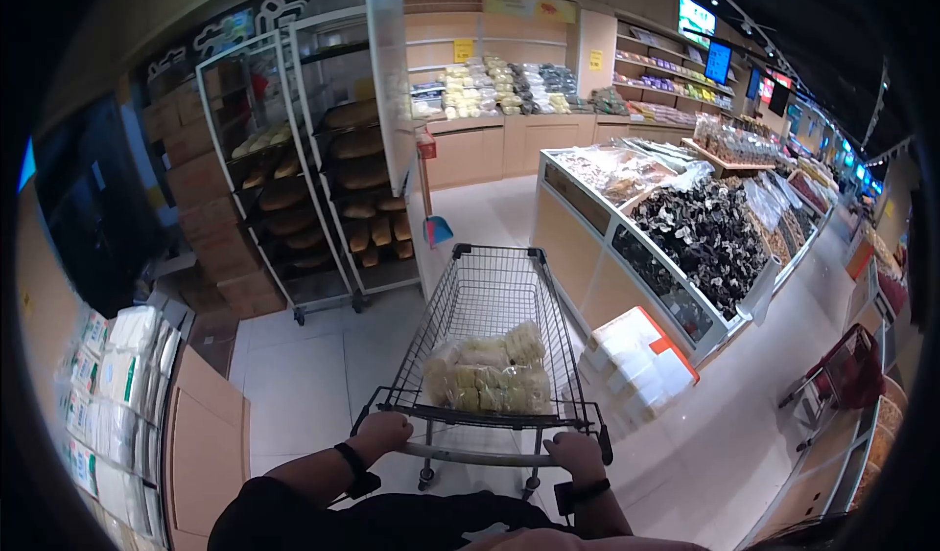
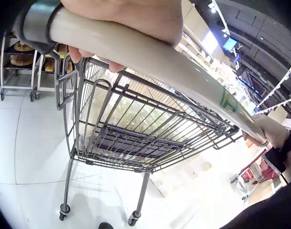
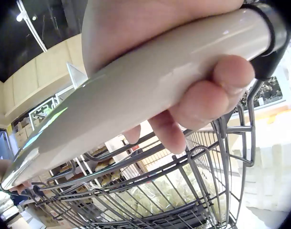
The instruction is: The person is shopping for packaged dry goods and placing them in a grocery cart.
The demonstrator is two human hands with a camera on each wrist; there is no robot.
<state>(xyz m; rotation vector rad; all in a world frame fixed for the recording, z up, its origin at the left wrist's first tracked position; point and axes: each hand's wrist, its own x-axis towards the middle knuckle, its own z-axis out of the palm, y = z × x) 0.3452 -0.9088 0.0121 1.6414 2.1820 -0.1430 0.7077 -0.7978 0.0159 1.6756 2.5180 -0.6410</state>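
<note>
A wire shopping cart (image 1: 573,355) stands in front of the person, with clear bags of pale yellowish food (image 1: 488,370) lying at its near end. The left hand (image 1: 384,436) grips the left end of the light grey cart handle (image 1: 480,456); in the left wrist view its fingertips (image 2: 116,66) show below the bar. On the handle's right end the right hand (image 1: 576,455) holds on, its fingers (image 3: 200,102) curled under the bar in the right wrist view.
Racks of bread (image 1: 362,174) stand ahead on the left, a red-handled dustpan (image 1: 438,230) beside them. To the right are a counter of dried black goods (image 1: 700,238) and white foam boxes (image 1: 636,360). Packaged white goods (image 1: 122,385) lie at lower left; a red cart (image 1: 844,370) is far right.
</note>
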